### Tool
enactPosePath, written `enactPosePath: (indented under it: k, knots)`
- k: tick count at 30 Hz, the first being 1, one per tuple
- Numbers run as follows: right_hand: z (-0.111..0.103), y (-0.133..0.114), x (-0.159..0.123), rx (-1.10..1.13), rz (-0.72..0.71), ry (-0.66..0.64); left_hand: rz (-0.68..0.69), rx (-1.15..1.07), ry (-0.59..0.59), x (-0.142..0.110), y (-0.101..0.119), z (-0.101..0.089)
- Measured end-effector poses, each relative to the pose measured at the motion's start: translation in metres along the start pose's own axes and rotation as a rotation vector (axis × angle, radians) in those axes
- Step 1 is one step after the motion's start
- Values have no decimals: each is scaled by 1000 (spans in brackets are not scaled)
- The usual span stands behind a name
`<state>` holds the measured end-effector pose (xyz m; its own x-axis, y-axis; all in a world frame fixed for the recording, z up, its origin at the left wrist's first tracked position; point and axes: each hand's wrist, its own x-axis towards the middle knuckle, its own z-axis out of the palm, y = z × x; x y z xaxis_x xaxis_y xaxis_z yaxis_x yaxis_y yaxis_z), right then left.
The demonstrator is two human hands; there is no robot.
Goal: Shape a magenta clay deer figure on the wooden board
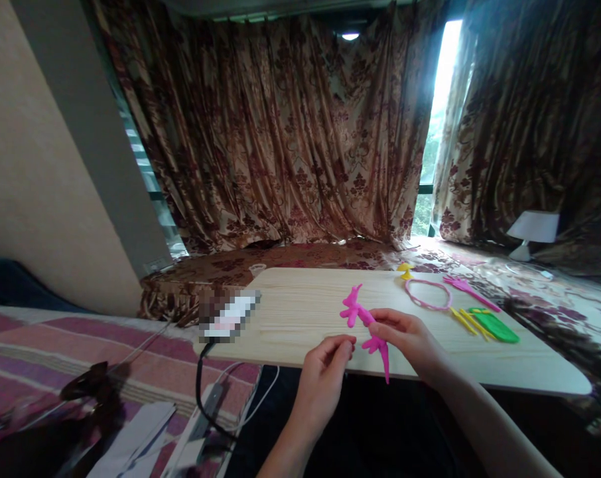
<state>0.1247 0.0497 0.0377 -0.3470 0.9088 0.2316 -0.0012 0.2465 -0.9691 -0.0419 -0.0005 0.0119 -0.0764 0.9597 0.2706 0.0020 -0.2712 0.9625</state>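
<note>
My right hand (407,335) pinches the middle of a bright pink clay animal figure (352,313) between thumb and fingers. The figure is held above the near edge of the table; its horned head points up and its long pointed tail hangs down, with stubby legs at the sides. Just left of the figure, my left hand (326,368) is closed, thumb and fingertips pressed together. Whatever may be between those fingertips is too small or hidden to make out.
On the pale wooden table (300,299), to the right, lie a pink ring (412,302), yellow sticks (467,323), a green flat piece (497,326), a pink hand-shaped piece (472,293) and a yellow piece (405,271). A blurred-out device (233,315) with a black cable sits at left.
</note>
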Motion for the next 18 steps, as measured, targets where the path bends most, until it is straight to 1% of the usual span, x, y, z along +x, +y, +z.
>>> enactPosePath:
  k: [2,5,9,12,14,15,18]
  knots:
    - [1,-3,-2,50,6,-17,-6,-2,-40,-1,-2,3]
    - [4,-7,-6,168,19,-52,-18,-23,-82,-1,1,7]
    - [6,-8,-9,286,53,-92,-62,-78,-144,-3,9,6]
    - [7,-10,-11,340,88,-133,-61,-108,-172,-4,10,5]
    - [8,-11,-11,314,89,-137,-51,-82,-162,-3,7,5]
    - [8,-12,-10,267,71,-115,-45,-59,-142,-3,5,5]
    - [9,-11,-6,93,-10,15,-5,4,-49,-1,3,5]
